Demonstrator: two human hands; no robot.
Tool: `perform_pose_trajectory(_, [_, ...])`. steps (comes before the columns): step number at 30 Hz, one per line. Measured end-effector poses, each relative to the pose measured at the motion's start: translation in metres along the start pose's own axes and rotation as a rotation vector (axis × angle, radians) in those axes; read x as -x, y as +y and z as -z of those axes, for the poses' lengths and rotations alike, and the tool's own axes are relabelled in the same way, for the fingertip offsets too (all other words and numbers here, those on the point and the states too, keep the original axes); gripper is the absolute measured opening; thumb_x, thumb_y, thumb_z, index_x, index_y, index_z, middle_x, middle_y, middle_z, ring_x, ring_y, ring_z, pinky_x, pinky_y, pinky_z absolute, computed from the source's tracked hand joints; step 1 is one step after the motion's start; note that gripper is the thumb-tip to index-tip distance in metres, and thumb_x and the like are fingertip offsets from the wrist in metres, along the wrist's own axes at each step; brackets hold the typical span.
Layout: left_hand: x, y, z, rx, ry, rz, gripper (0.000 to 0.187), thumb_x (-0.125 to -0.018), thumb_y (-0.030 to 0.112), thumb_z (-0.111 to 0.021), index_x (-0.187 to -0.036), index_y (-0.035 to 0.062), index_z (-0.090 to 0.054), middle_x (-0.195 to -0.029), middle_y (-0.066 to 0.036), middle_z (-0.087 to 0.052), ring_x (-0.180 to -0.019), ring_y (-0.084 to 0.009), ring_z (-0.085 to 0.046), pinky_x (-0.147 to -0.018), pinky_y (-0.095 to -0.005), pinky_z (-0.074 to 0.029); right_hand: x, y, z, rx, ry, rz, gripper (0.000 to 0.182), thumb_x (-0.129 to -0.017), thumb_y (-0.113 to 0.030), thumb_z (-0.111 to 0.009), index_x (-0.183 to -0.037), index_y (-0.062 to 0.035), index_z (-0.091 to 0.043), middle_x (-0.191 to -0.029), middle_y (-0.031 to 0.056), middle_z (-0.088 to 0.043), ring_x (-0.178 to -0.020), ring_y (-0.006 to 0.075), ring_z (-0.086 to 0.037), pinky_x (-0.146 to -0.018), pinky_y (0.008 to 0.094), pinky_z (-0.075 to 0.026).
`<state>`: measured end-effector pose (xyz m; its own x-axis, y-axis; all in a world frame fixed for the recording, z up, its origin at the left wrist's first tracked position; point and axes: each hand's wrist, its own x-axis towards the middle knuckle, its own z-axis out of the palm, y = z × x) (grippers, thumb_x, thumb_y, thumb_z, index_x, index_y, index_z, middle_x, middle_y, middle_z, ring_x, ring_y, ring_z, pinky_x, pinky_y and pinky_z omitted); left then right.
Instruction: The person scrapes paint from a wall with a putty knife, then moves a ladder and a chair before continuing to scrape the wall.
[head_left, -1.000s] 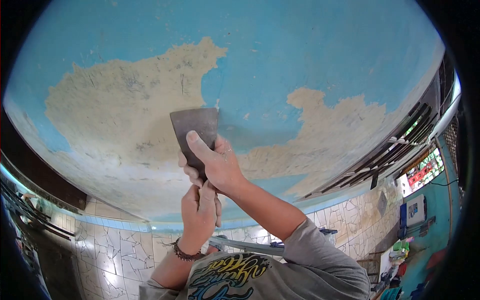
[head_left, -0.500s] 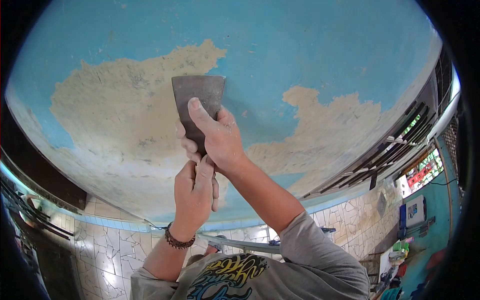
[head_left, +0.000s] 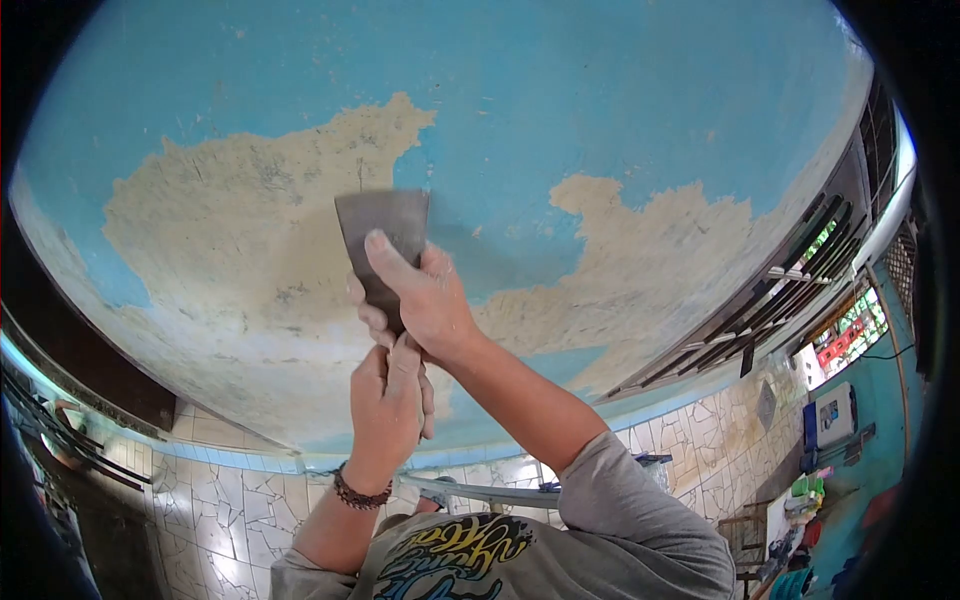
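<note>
A wide, dark metal scraper point(head_left: 405, 215) is held upright in front of the wall, its broad edge upward. My right hand point(head_left: 432, 308) wraps around the lower blade, thumb stretched flat along its face. Below it, my left hand point(head_left: 386, 402) is closed around the lower end of the scraper, where the fingers hide the handle. The blade overlaps the boundary between blue paint point(head_left: 600, 90) and a bare, cream-coloured patch point(head_left: 225, 215). Farther right, another bare patch point(head_left: 660, 250) has a ragged paint edge. Pale dust coats the fingers of both hands.
A window with dark slats point(head_left: 770, 285) is set in the wall at right. At left lies a dark recess point(head_left: 80, 330). Below are a cracked-pattern tile floor point(head_left: 215, 515), a metal rail point(head_left: 490, 490) near my body, and a cluttered table point(head_left: 780, 525) at lower right.
Both hands and the scraper have moved down along the wall and slightly left. The grip looks the same, and the view has shifted a little.
</note>
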<state>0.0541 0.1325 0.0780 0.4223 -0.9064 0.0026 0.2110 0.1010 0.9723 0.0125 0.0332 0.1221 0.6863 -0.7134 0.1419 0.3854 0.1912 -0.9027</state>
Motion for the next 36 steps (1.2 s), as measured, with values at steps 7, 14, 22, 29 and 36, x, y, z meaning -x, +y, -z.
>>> perform_pose_trajectory(7, [-0.004,0.006,0.0,0.012,-0.001,-0.03,0.042,-0.1,0.035,-0.049,-0.081,-0.0023,-0.051,-0.05,-0.004,-0.047,-0.033,-0.0109,-0.04,-0.032,-0.0254,-0.029,-0.003,-0.007,-0.005,0.018,0.026,0.03,0.029,-0.095,-0.037,-0.057,-0.094,-0.008,-0.054,-0.07,0.0035,-0.057,-0.048,0.0099,-0.049,-0.039,0.0248,-0.037])
perform_pose_trajectory(14, [-0.014,0.032,-0.004,-0.066,-0.039,-0.076,0.044,-0.099,0.042,-0.046,-0.087,0.0,-0.049,-0.051,-0.004,-0.047,-0.033,-0.012,-0.042,-0.03,-0.0246,-0.031,-0.014,-0.032,-0.013,0.016,0.033,0.094,0.03,-0.095,-0.036,-0.056,-0.095,-0.0067,-0.054,-0.07,0.0045,-0.058,-0.047,0.0104,-0.049,-0.038,0.0249,-0.038])
perform_pose_trajectory(22, [-0.014,0.045,-0.017,0.0,-0.066,-0.066,0.041,-0.1,0.037,-0.047,-0.082,0.0006,-0.05,-0.052,-0.005,-0.049,-0.034,-0.0118,-0.045,-0.032,-0.0249,-0.032,-0.008,-0.049,-0.01,0.079,0.022,0.166,0.033,-0.095,-0.037,-0.057,-0.086,-0.0048,-0.055,-0.068,0.0047,-0.059,-0.046,0.0112,-0.048,-0.039,0.0263,-0.038])
perform_pose_trajectory(29, [-0.008,-0.018,-0.008,0.17,-0.219,-0.15,0.047,-0.103,0.045,-0.029,-0.098,0.0042,-0.052,-0.063,-0.009,-0.056,-0.039,-0.0177,-0.05,-0.037,-0.0264,-0.041,0.03,-0.023,0.021,0.475,-0.095,0.291,0.04,-0.094,-0.039,-0.054,-0.094,0.0006,-0.058,-0.077,0.0085,-0.063,-0.073,0.0153,-0.06,-0.066,0.0306,-0.049])
perform_pose_trajectory(36, [0.005,-0.148,0.057,-0.923,-0.748,0.098,0.038,-0.094,0.037,-0.056,-0.106,0.001,-0.056,-0.09,-0.017,-0.068,-0.084,-0.0361,-0.065,-0.078,-0.0415,-0.051,0.174,0.109,0.143,0.616,0.421,-0.434,0.042,-0.1,-0.036,-0.045,-0.1,0.0013,-0.063,-0.067,0.0044,-0.059,-0.057,0.0129,-0.056,-0.051,0.0276,-0.045])
